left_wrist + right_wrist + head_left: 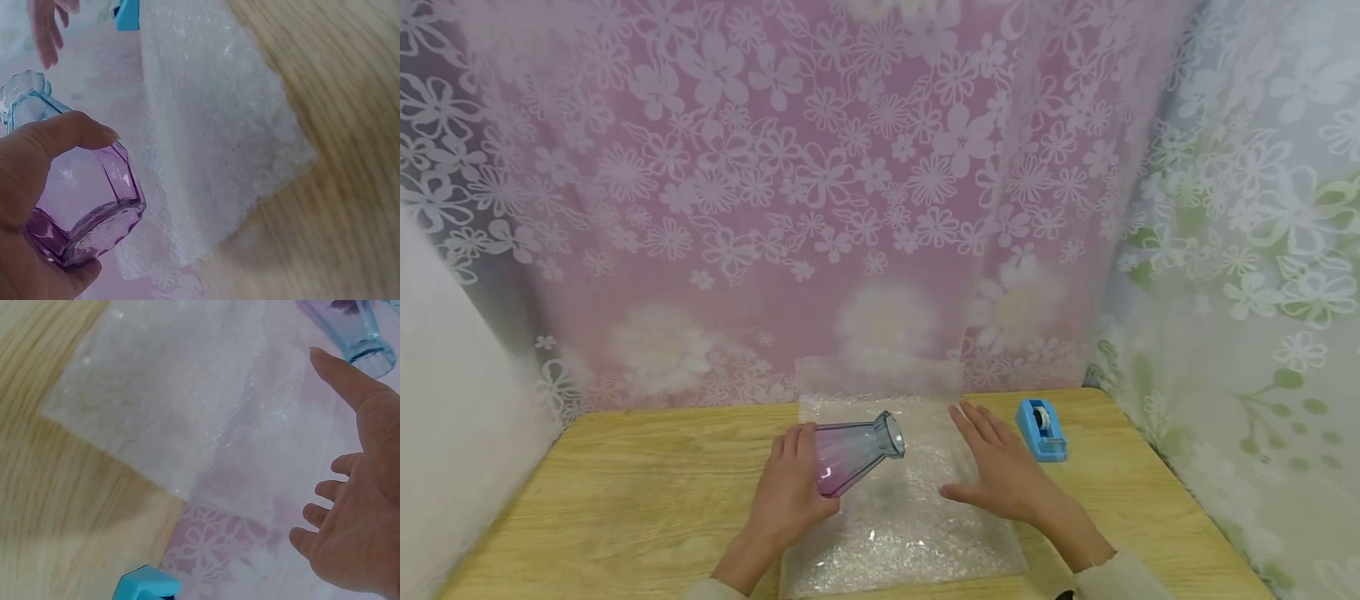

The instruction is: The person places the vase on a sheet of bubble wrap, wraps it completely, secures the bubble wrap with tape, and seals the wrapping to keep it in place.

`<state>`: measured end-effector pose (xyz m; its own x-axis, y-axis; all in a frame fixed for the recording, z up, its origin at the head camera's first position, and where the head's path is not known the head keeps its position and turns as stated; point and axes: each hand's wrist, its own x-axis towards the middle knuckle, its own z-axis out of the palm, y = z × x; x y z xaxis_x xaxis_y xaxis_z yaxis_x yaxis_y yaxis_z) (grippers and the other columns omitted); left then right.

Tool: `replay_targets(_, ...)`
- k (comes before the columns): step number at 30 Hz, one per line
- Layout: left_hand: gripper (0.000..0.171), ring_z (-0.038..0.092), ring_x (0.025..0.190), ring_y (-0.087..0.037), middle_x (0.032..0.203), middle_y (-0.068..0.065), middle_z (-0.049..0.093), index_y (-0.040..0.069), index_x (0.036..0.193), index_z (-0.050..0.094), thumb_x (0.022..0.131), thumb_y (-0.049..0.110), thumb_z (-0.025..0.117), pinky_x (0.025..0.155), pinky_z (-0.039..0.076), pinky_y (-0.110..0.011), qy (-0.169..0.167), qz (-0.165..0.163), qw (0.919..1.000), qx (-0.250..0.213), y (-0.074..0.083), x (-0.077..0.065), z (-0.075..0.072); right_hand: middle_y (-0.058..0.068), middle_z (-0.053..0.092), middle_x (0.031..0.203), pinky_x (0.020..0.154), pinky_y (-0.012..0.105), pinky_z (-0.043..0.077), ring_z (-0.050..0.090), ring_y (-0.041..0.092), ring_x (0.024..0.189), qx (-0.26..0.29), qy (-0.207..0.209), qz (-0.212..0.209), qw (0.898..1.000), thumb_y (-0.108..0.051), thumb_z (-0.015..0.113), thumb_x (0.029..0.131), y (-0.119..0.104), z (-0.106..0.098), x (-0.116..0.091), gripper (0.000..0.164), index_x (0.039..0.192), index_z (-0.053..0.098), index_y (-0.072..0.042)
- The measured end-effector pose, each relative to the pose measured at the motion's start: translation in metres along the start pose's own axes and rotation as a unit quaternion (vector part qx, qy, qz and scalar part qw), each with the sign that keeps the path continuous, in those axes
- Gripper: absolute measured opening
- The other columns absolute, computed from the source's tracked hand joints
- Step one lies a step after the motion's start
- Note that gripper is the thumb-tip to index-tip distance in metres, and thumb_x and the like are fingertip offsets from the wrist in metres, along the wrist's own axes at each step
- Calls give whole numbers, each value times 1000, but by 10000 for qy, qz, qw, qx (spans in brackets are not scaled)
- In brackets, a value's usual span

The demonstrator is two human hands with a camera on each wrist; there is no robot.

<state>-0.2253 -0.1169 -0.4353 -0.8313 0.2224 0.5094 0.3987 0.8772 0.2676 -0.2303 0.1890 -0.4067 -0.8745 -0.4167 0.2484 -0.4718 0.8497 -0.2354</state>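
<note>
Left hand point(788, 490) clamped round vase point(850, 454), wide end in fingers, neck beyond; bubble wrap point(917, 525) below. Right hand point(1002, 473): fingers apart. Tape dispenser point(1045, 440) near table's point(647, 492) far-right corner.

In the head view, a wood-grained table point(625, 500) spreads from 8 round to 4 o'clock. At 4 o'clock on it sits a blue tape dispenser point(1047, 443) with a tape roll point(1042, 418). Pink flowered cloth point(820, 225) hangs at 12, pale leaf-patterned cloth point(1247, 283) at 3, a plain whitish surface point(452, 400) toward 9.
</note>
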Motion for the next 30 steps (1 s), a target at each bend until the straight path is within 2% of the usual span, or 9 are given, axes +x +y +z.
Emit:
replay_targets(6,97,48,109,-38,121,-22,48,-6,128,42,49,25,90,91,45,-47,-61,291,9991,299,6,2,3,10,12,158,107,57,22,12,34,142,50,-78,-101,9999,-59,71,75,-8,-3,2,107,153,18,-8)
replay_targets(11,97,47,109,-37,120,-20,47,-4,128,41,50,25,91,93,43,-48,-181,352,9980,490,8,1,7,11,12,158,107,57,22,11,34,142,63,-112,-228,9997,-58,71,75,-15,-4,3,107,152,17,-7)
replay_targets(18,90,47,108,-40,118,-21,48,-5,126,44,51,18,88,93,41,-50,-187,484,9977,443,12,-2,11,12,12,157,109,54,21,12,33,142,-109,-262,-454,9986,-58,73,74,-28,-3,3,110,152,15,-4)
replay_targets(22,91,47,107,-38,117,-20,48,-5,125,44,50,20,89,92,42,-49,-158,627,9963,561,17,-3,14,14,11,157,110,49,20,10,31,143,-338,-336,-578,9972,-59,73,73,-41,-4,7,112,151,16,-1)
replay_targets(26,89,47,106,-38,116,-20,49,-4,123,45,50,20,89,90,43,-48,-42,762,9945,721,23,0,17,15,9,157,112,44,17,4,28,144,-428,-401,-799,9951,-55,75,73,-57,-5,13,112,150,16,2)
replay_targets(30,88,47,107,-37,117,-19,49,-4,124,45,51,18,88,91,43,-47,-63,836,9936,754,28,4,17,17,9,157,113,43,16,4,28,144,-575,-376,-973,9929,-51,77,73,-70,-2,20,111,149,18,5)
